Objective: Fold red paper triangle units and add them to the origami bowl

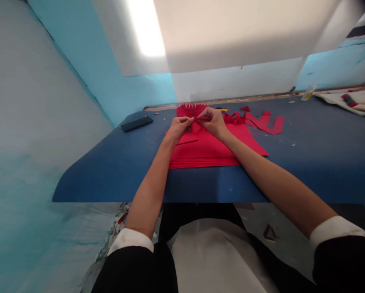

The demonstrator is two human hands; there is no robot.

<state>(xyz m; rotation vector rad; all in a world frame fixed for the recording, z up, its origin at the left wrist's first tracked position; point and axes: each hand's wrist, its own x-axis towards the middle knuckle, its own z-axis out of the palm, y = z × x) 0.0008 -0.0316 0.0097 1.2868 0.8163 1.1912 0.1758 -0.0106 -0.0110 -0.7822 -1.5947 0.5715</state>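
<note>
My left hand (181, 125) and my right hand (212, 121) meet above a stack of red paper sheets (209, 151). Both are closed in a pinch on a small piece of red paper (196, 123), whose exact shape is partly hidden by the fingers. Just behind my hands stands a spiky cluster of red folded paper (191, 109). A narrow red strip (186, 141) lies on the stack below my left hand. To the right of my right hand, crumpled red pieces (234, 118) rest at the far edge of the stack.
Long red paper strips (270, 124) lie on the blue table (316, 162). A dark phone-like slab (136, 123) is on the left. A yellow tool (221, 109) lies behind my right hand. A glue bottle (308, 92) and brushes (357, 104) on paper are far right.
</note>
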